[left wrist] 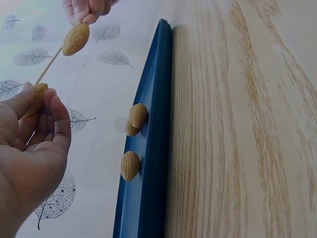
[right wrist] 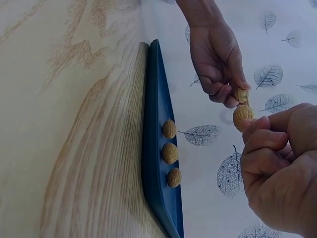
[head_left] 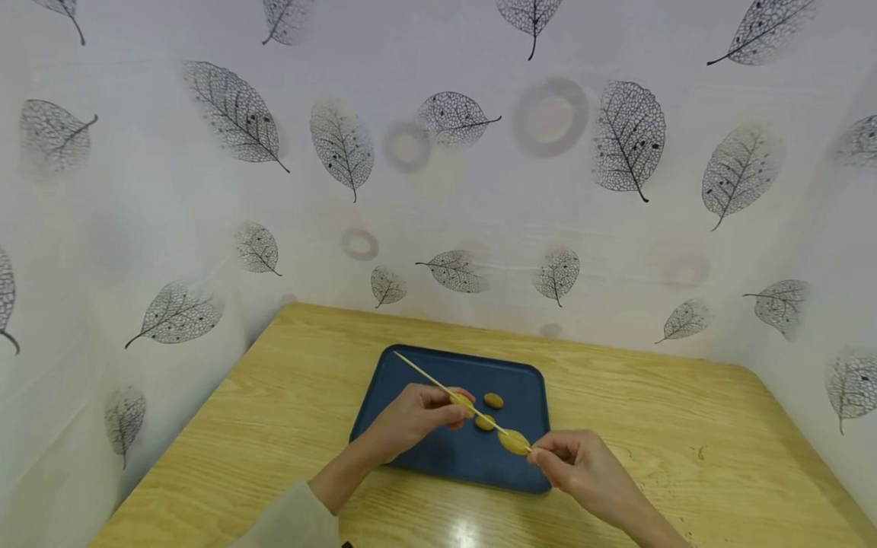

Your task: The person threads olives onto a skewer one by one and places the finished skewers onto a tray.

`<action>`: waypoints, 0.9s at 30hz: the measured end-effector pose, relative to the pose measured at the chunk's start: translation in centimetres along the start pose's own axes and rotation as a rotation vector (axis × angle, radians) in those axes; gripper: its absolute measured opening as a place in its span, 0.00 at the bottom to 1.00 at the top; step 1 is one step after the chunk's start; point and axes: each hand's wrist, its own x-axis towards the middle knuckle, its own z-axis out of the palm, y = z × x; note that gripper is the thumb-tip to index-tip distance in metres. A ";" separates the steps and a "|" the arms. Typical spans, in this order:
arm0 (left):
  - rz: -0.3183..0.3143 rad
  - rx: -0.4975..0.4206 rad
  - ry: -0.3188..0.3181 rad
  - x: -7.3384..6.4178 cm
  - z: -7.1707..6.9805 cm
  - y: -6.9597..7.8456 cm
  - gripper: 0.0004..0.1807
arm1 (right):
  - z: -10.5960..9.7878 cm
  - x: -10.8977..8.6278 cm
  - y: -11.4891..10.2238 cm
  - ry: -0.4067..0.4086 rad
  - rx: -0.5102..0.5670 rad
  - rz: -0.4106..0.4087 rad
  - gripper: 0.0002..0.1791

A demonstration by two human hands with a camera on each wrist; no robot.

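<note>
Blue tray bearing three nuts, two hands, skewer with two more

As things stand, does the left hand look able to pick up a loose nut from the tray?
Probably not straight away: the left hand is pinching another nut. Otherwise the way seems free, since the loose nuts lie uncovered on the tray, close by.

Wrinkled pieces, wooden skewer, smooth tray
</note>
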 end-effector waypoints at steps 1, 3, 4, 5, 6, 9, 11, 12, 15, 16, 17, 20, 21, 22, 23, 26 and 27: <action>0.002 0.000 -0.002 0.0 0.0 0.0 0.15 | 0.0 0.0 0.0 0.001 0.001 -0.006 0.12; 0.003 0.000 -0.001 0.1 0.1 0.0 0.15 | 0.0 0.0 0.1 0.002 0.006 -0.018 0.12; 0.004 0.003 -0.001 0.1 0.1 0.0 0.15 | 0.1 0.0 0.1 0.004 0.008 -0.024 0.12; 0.006 0.005 -0.003 0.2 0.1 0.0 0.15 | 0.1 0.0 0.2 0.007 0.009 -0.031 0.11; 0.004 0.005 -0.003 0.2 0.1 0.0 0.15 | 0.1 0.1 0.2 0.010 0.009 -0.036 0.11; 0.001 0.016 -0.001 0.2 0.1 0.0 0.15 | 0.2 0.1 0.3 0.016 0.005 -0.042 0.10; 0.005 0.017 -0.006 0.2 0.2 0.0 0.15 | 0.2 0.2 0.3 0.019 0.002 -0.040 0.10; 0.006 0.017 -0.008 0.2 0.2 0.0 0.15 | 0.2 0.2 0.3 0.020 0.000 -0.038 0.10; 0.009 0.018 -0.013 0.3 0.2 0.1 0.15 | 0.2 0.2 0.2 0.023 -0.008 -0.027 0.10; 0.011 0.017 -0.014 0.3 0.2 0.1 0.15 | 0.2 0.3 0.2 0.025 -0.013 -0.025 0.11; 0.012 0.015 -0.014 0.3 0.2 0.1 0.15 | 0.2 0.3 0.1 0.028 -0.017 -0.016 0.10; 0.016 0.002 -0.015 0.3 0.3 0.1 0.15 | 0.3 0.4 0.0 0.032 -0.022 -0.008 0.10; 0.019 -0.003 -0.018 0.3 0.3 0.1 0.15 | 0.3 0.4 0.0 0.033 -0.022 -0.009 0.10; 0.022 -0.009 -0.020 0.3 0.3 0.1 0.15 | 0.3 0.4 0.0 0.034 -0.021 -0.008 0.10; 0.024 -0.012 -0.023 0.3 0.4 0.1 0.15 | 0.3 0.4 0.0 0.034 -0.021 -0.007 0.10; 0.026 -0.015 -0.025 0.3 0.5 0.1 0.15 | 0.3 0.4 -0.1 0.037 -0.022 -0.003 0.11; 0.027 -0.015 -0.026 0.3 0.5 0.1 0.15 | 0.4 0.4 -0.2 0.037 -0.025 0.002 0.11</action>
